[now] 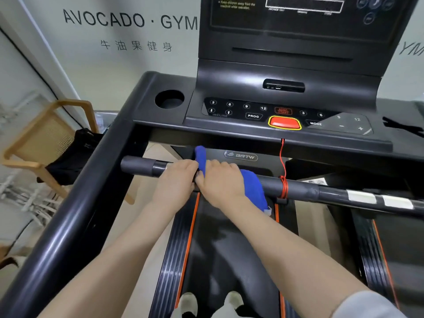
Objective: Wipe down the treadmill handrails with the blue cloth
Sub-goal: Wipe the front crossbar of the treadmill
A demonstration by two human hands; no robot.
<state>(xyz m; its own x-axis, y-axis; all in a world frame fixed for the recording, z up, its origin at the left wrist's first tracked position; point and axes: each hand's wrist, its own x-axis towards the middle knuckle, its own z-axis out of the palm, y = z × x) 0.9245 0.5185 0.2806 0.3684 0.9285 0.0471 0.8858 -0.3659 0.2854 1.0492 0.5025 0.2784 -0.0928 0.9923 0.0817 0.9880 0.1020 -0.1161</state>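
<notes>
A dark horizontal handrail (305, 191) crosses in front of the treadmill console. The blue cloth (253, 187) is draped over this bar near its left part, one end sticking up behind it and the rest hanging down in front. My right hand (220, 180) lies on top of the cloth, fingers curled over the bar and cloth. My left hand (176, 177) grips the bare bar right beside it, touching the right hand. The long left side rail (75, 216) runs diagonally down the left.
The console (284, 111) with its buttons and red stop key sits just beyond the bar. A red safety cord (284, 175) is wound round the bar to the right of the cloth. A wooden chair (46, 143) stands left of the treadmill. My feet stand on the belt (229, 249).
</notes>
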